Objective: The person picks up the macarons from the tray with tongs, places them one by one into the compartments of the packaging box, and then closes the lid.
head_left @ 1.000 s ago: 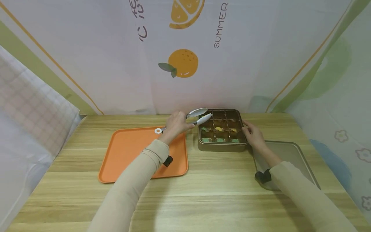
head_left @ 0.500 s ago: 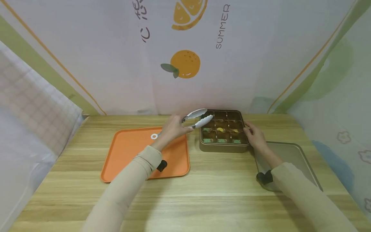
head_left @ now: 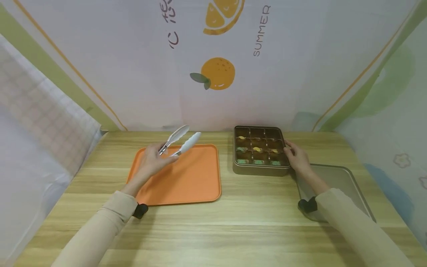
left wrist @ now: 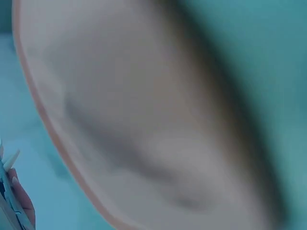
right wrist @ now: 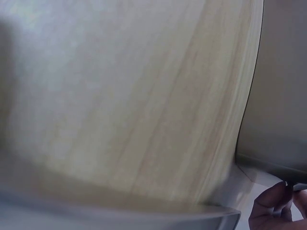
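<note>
My left hand (head_left: 153, 160) holds a pair of metal tongs (head_left: 183, 142) with white tips over the back left of the orange tray (head_left: 197, 187). The tong arms are spread, and no item shows between them. Farther right sits a brown metal box (head_left: 261, 170), divided into several compartments with small green and yellow pieces inside. At its right wall my right hand (head_left: 298, 158) grips the edge with thumb and fingers. The right wrist view shows those curled fingers (right wrist: 271, 206) at the box's side. The left wrist view is mostly blurred; the tongs and fingertips appear at its lower left.
A flat grey-brown metal lid (head_left: 333, 185) lies on the wooden table (head_left: 233, 237) to the right of the box, partly under my right forearm. Behind the table hangs a white cloth (head_left: 150, 92) printed with oranges.
My left hand has carried the tongs leftward from above the box's back left compartment to above the tray. A yellow piece now shows in that compartment. My right hand stays at the box.
</note>
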